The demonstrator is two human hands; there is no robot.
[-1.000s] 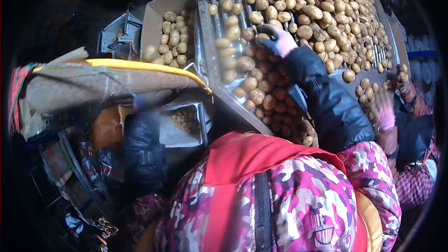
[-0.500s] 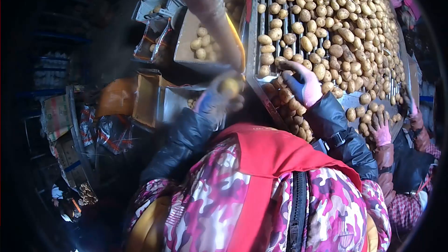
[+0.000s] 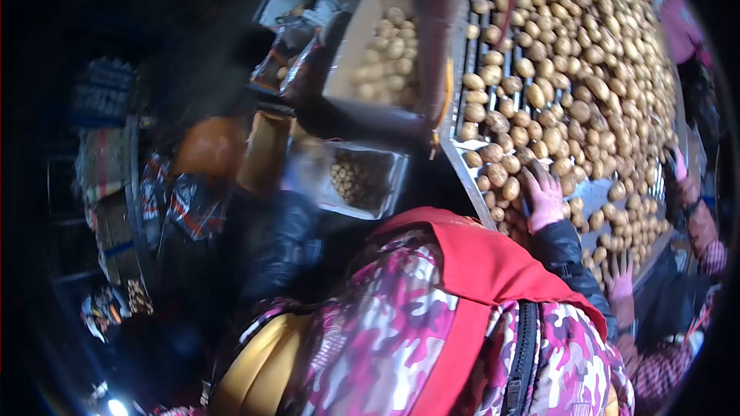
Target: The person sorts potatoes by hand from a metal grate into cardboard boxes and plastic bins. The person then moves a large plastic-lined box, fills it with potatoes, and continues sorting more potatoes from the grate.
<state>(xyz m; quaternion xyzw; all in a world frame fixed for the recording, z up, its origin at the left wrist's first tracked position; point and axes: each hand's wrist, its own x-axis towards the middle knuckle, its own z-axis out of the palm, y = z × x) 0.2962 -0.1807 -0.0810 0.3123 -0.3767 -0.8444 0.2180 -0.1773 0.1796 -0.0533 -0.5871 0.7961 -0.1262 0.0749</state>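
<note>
My right hand (image 3: 546,199), in a pink glove with dark fingertips, rests on the potatoes (image 3: 497,175) at the near end of the roller conveyor. Its fingers are stretched out and apart. To the left, my left hand (image 3: 307,168) is smeared by motion beside a white-edged box (image 3: 395,185) holding small potatoes (image 3: 351,181). Whether it holds anything does not show. Black sleeves cover both my forearms.
Beyond stands a cardboard box (image 3: 351,54) of potatoes, with a co-worker's dark sleeve (image 3: 366,119) across its front. A tan box (image 3: 262,154) is at left. At right, a co-worker's pink-gloved hand (image 3: 619,279) touches potatoes. The conveyor's metal edge (image 3: 472,185) runs between boxes and potatoes.
My left hand has swung left, from in front of the conveyor to beside the white-edged box; the potato it held no longer shows. My right hand's fingers have spread. The view has shifted.
</note>
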